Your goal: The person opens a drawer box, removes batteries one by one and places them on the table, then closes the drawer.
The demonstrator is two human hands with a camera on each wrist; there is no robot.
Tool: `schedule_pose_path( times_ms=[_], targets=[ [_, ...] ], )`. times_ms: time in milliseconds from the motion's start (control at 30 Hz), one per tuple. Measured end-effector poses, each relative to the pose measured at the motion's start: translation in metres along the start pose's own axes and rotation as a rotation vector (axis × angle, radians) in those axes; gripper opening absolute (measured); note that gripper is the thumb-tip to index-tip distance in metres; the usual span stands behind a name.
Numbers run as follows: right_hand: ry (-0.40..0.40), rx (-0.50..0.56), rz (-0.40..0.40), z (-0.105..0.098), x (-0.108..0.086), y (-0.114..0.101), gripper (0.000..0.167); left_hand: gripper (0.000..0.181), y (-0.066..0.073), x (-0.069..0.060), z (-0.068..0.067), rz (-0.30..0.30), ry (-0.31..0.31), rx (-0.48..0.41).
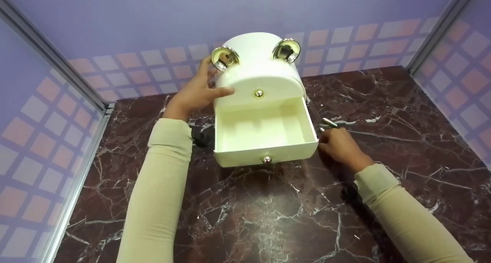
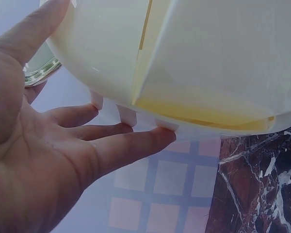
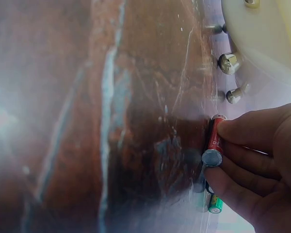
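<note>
Lilac walls at the back and sides, smooth, printed with pink and white squares! Below them spreads the tabletop, polished, marble-patterned, dark red-brown, laced with white veins and throwing back a glare. Centre stage, the cabinet: glossy white, plastic-looking, round-topped, its lower drawer pulled out, boxy with a gently bowed front. Two pale sleeves reach in from the near side. The left hand is at the cabinet's flank, fingers extended, tips against the side, thumb round on the front. And over here the right hand pinches a red battery between thumb and fingers, low, just beside the drawer's right corner; whether that battery touches the tabletop, I cannot tell.

Count them up: one cabinet, two mirror-bright gold ears, two round metallic knobs, one above the other, and two shiny balls plain to see at the cabinet's base. One red battery, flat metal end showing, and one green battery peeping past the fingers. In the way? Those fingers cover part of both batteries, and the projecting drawer stands between the hands.
</note>
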State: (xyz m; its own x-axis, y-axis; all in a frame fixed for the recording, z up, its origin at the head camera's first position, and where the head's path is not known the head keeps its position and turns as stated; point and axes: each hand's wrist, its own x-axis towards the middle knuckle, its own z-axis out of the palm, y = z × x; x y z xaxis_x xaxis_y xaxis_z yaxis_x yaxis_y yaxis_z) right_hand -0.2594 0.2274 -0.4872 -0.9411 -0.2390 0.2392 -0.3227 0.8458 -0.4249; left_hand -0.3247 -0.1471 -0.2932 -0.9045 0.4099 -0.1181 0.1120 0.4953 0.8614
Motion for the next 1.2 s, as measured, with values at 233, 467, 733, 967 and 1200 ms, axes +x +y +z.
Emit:
schedule_pose_path(
  times_ms=[233, 467, 733, 967, 1200],
  targets=[
    [0.005, -0.001, -0.001, 0.0, -0.002, 0.0, 0.006, 0.109, 0.002, 0.001, 0.001, -0.004, -0.004, 0.003],
    [-0.018, -0.016, 0.001, -0.005, -0.003, -0.001, 0.007, 0.11, 0.002, 0.0, 0.001, -0.003, -0.01, -0.015],
    [-0.033, -0.015, 0.033, -0.018, -0.002, -0.008, 0.007, 0.111, 0.001, 0.0, 0.0, -0.01, -0.012, -0.004],
    [-0.01, -0.042, 0.023, -0.031, -0.001, -0.014, 0.007, 0.112, 0.001, 0.0, -0.001, -0.008, -0.018, -0.006],
    [0.013, -0.058, -0.009, -0.045, -0.002, -0.02, 0.008, 0.11, 0.002, -0.001, 0.0, 0.003, -0.008, 0.013]
  ],
)
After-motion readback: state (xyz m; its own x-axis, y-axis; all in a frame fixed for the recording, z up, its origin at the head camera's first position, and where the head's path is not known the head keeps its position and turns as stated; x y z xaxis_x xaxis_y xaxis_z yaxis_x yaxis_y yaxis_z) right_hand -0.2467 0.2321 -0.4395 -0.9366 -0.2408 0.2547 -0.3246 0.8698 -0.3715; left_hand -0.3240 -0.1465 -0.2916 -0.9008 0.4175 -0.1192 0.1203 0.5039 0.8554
